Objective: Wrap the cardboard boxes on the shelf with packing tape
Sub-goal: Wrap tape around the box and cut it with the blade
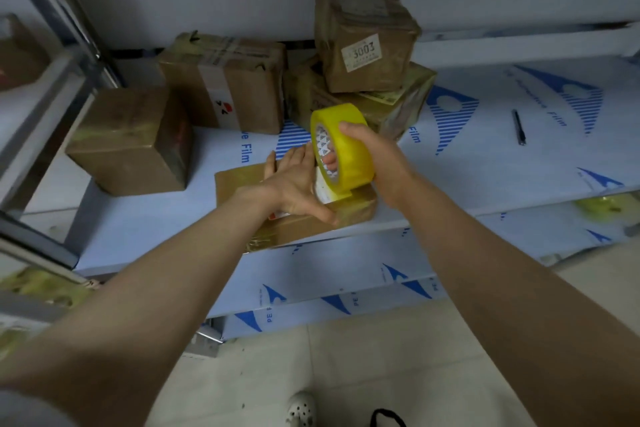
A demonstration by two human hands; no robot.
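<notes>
Now | we steady the box [239,184] with a flat left hand [294,180] | right hand [375,154] clamped on tape roll [348,146], likely for taut tape

Tape roll [343,146] was glossy, translucent yellow plastic film; its core looked like printed white paper. Flat box [235,184] was matt brown cardboard with shiny tape at the near edge. Top stacked box [394,59] was cardboard under wrinkled glossy tape and bore a matt paper label [362,54]. Shelf board [485,156] carried smooth, pale blue printed film. Shelf upright [65,7] was smooth grey metal. Floor [381,367] was dull pale tile.
</notes>
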